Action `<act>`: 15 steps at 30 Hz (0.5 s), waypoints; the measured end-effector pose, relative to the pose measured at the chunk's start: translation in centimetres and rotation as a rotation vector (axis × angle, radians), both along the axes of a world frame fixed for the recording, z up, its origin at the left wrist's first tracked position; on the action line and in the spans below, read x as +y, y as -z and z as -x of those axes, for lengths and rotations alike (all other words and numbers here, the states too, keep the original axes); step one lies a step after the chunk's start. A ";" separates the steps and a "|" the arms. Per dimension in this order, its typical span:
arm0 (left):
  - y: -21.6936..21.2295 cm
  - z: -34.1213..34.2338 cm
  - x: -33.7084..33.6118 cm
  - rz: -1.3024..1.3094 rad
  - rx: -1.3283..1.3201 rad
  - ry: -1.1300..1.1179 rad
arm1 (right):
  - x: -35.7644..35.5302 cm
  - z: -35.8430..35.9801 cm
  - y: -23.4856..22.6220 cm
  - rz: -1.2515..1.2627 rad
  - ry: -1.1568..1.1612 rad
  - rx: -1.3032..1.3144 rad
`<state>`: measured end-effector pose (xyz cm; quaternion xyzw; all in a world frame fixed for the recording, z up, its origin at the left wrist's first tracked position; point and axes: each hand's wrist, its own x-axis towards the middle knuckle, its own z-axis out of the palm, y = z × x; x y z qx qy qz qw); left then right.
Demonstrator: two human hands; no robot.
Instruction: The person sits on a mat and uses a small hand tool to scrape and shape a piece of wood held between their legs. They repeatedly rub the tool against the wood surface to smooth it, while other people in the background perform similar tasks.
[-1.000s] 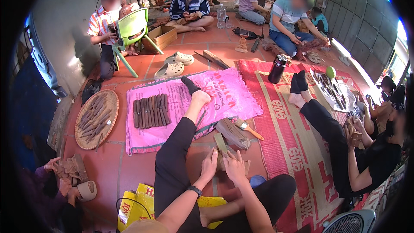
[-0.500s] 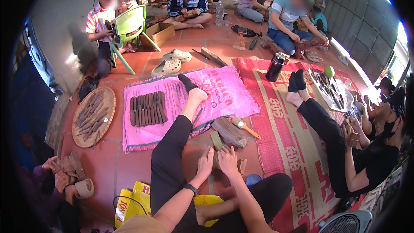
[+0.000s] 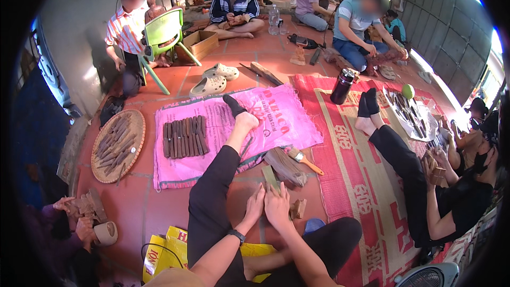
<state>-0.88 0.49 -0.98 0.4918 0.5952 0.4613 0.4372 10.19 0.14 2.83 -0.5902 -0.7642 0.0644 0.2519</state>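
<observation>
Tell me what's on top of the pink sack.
On the pink sack lie brown sticks, side by side, and the person's left foot. The sack's surface beneath them is hidden.

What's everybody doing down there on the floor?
The person's left hand and right hand are close together at the near end of a flat greenish piece; anything under the hands is hidden. Ahead, dark brown sticks lie side by side on a pink sack, and more sit in a round woven tray. A brush lies nearby. On the right, someone in black is holding a small brown block.
</observation>
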 end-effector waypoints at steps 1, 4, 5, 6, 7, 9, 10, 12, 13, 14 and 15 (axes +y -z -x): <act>0.1 0.1 0.1 0.003 0.005 0.001 | -0.9 0.0 -0.4 -0.081 -0.012 -0.026; -0.8 -0.4 -0.3 -0.007 0.028 0.024 | -1.6 -0.3 -1.0 -0.062 -0.011 0.030; -0.6 -0.4 -0.2 -0.010 0.023 0.014 | -1.5 -0.5 -1.4 -0.039 -0.016 0.048; -0.5 -0.2 -0.1 -0.016 0.024 0.004 | -0.2 -0.4 -0.8 -0.098 -0.004 0.077; -0.4 -0.2 -0.1 -0.022 0.026 -0.006 | 0.9 -0.6 -0.4 -0.014 0.017 0.094; -0.3 -0.3 -0.2 -0.050 0.047 -0.022 | 2.6 -0.8 0.5 0.150 0.056 0.135; -0.3 -0.3 -0.3 -0.052 0.057 -0.029 | 2.7 -0.6 0.4 0.082 0.100 0.168; -0.3 0.0 -0.4 -0.059 0.077 -0.043 | 1.6 -0.4 0.2 0.040 0.023 0.160; -0.4 0.0 -0.2 -0.062 0.073 -0.047 | 1.0 -0.5 -0.7 0.013 -0.017 0.150; -0.5 -0.3 -0.1 -0.059 0.064 -0.037 | -0.2 -0.8 -1.6 -0.057 -0.023 0.115; -0.5 -0.7 0.0 -0.055 0.055 -0.025 | -0.5 -1.0 -1.9 -0.094 -0.012 0.106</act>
